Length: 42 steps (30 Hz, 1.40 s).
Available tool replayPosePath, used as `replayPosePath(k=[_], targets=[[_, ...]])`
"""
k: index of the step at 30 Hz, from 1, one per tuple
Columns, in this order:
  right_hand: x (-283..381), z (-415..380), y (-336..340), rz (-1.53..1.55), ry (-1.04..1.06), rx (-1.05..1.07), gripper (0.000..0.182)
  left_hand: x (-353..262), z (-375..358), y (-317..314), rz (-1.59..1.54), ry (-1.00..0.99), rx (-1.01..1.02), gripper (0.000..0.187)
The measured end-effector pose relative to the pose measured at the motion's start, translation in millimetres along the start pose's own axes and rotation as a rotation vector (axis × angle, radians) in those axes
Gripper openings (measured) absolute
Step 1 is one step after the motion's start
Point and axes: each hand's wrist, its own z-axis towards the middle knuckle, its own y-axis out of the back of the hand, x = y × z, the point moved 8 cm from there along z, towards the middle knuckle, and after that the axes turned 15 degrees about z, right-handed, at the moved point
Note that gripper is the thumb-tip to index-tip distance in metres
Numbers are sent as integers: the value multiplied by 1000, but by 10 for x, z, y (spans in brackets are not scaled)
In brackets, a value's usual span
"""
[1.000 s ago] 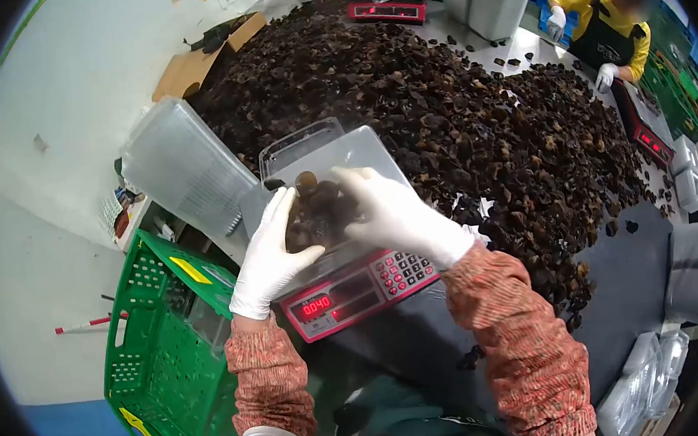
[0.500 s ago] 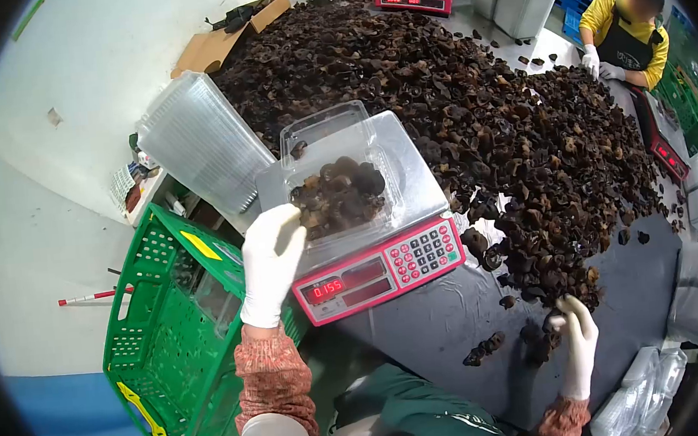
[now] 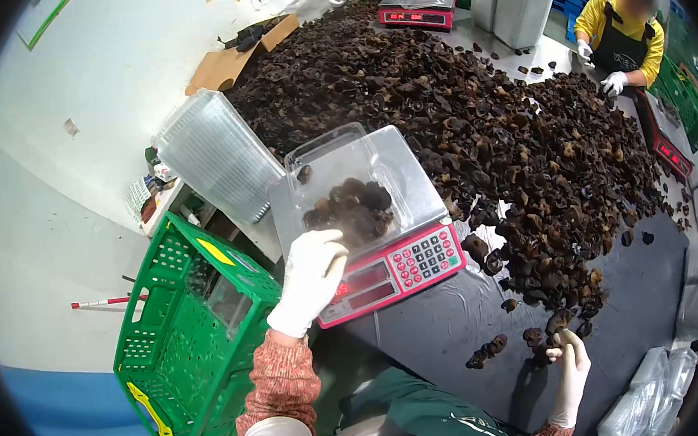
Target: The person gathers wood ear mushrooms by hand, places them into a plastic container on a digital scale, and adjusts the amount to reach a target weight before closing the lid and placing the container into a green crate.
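Observation:
My left hand [image 3: 311, 278], white-gloved, has its fingers bent at the near edge of a clear plastic tray [image 3: 382, 169]. Dark, mushroom-like pieces [image 3: 350, 209] lie in the tray, which rests on a red-and-silver scale [image 3: 418, 253]. The hand partly hides the scale's display; whether its fingers grip the rim is unclear. My right hand [image 3: 571, 369], also gloved, has its fingertips pinched on a dark piece [image 3: 559, 321] at the near end of the large dark heap [image 3: 454, 92]. Small dark clumps [image 3: 487, 350] lie to its left.
Stacked clear trays [image 3: 219, 150] stand left of the scale, above a green crate [image 3: 186, 348]. A person in yellow [image 3: 631, 27] is at the far right by another scale [image 3: 669, 153]. Another person's gloved hands show at the top. More packaging [image 3: 647, 395] lies lower right.
My left hand has moved from the tray's left side to its near edge, covering part of the display. My right hand has shifted slightly downward. The person in yellow has spread their hands apart.

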Motion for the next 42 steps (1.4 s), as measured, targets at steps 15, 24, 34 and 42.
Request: replayPosePath(k=[15, 24, 34, 42], targets=[[94, -70, -37, -146, 76, 60, 32, 1033, 1151, -232, 385, 76, 185, 18], [119, -321, 154, -248, 35, -41, 32, 1321, 1267, -684, 428, 65, 259, 11], [-426, -605, -972, 983, -519, 492, 60, -2394, 50, -219, -381, -657, 697, 16], [-236, -1134, 378, 487, -306, 167, 33, -2207, -499, -815, -720, -266, 558, 28]])
